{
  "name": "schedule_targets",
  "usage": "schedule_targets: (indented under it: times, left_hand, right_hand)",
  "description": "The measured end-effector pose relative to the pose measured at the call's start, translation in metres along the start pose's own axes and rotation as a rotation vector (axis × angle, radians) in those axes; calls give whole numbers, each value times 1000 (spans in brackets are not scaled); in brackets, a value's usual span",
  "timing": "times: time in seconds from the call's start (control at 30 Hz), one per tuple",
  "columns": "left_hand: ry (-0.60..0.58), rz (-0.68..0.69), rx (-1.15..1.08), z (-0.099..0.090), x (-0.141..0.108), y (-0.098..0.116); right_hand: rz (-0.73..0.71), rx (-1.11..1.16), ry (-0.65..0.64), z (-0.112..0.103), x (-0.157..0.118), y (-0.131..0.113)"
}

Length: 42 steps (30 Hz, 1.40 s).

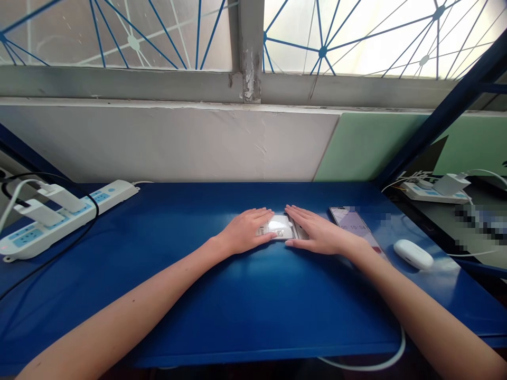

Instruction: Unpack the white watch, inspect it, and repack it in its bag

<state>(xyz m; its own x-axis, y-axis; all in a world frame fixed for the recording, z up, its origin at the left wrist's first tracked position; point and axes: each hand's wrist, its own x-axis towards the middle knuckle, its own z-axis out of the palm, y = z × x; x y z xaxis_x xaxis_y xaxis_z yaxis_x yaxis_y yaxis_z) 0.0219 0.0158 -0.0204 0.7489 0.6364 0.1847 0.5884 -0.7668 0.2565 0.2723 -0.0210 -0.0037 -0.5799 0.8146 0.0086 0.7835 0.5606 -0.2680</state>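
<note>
A small flat package, white and shiny like clear plastic, lies on the blue desk between my hands. My left hand rests over its left end, fingers stretched out along the far side and the thumb by the near edge. Over the right end lies my right hand, its fingers also straight and the thumb apart from them. Both hands touch the package and hide its ends. A dark line or gap runs across it near the right fingertips; whether it is one piece or two I cannot tell.
A phone showing a timer lies partly behind my right wrist, with a white earbud case to its right. At the left is a white power strip with plugs and a black cable. A blue metal post rises at the right.
</note>
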Motion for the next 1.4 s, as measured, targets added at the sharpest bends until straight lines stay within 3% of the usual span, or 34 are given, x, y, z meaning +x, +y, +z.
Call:
schedule_targets:
  times: [0.13, 0.47, 0.83, 1.4]
  left_hand:
    - [-68, 0, 24, -2, 0, -1]
    - [-122, -8, 53, -1, -2, -3]
    - [-114, -73, 85, 1, -3, -1]
    - [-116, -68, 97, -1, -2, 1]
  right_hand:
    - [28, -22, -43, 4, 3, 0]
    - [22, -31, -1, 7, 4, 3]
    - [2, -138, 155, 14, 8, -1]
    - [-27, -262, 211, 22, 9, -10]
